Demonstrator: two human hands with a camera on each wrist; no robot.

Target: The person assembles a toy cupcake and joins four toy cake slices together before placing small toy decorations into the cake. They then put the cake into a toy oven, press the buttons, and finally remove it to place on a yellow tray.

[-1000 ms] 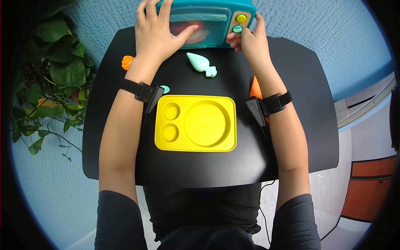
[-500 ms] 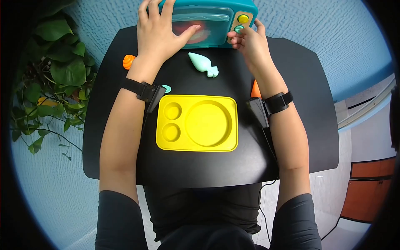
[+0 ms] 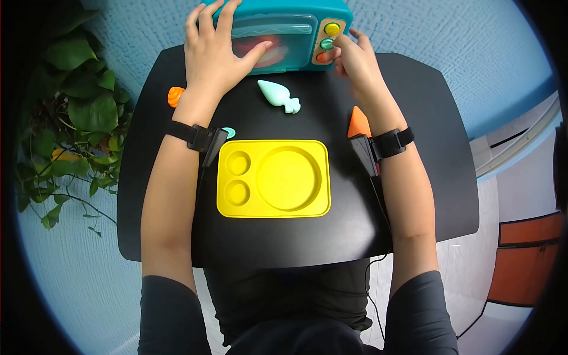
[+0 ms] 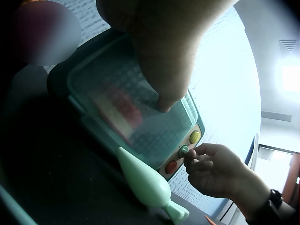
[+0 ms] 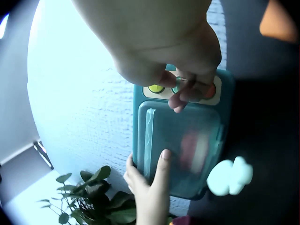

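Note:
A teal toy microwave (image 3: 275,44) with a see-through door stands at the table's back; red and white food shows blurred inside. My left hand (image 3: 214,62) grips its top left edge, fingers over the top and thumb on the door. At the control panel, my right hand (image 3: 357,59) pinches the green knob (image 4: 183,151) between thumb and index finger. A yellow button (image 3: 332,29) sits above the knob and an orange button (image 5: 210,91) below it. In front of the door lies a mint-green cone-shaped toy (image 3: 276,94).
A yellow tray (image 3: 236,208) with one large and two small round wells lies mid-table. An orange swirl-shaped piece (image 3: 176,96) and a small mint-green piece (image 3: 228,132) are near my left forearm. An orange cone (image 3: 358,121) lies by my right wrist. Leafy plants (image 3: 89,112) hang at the left.
My right hand has turned at the knob, and the orange button below now shows. My left hand keeps its hold. The whole head view has shifted slightly.

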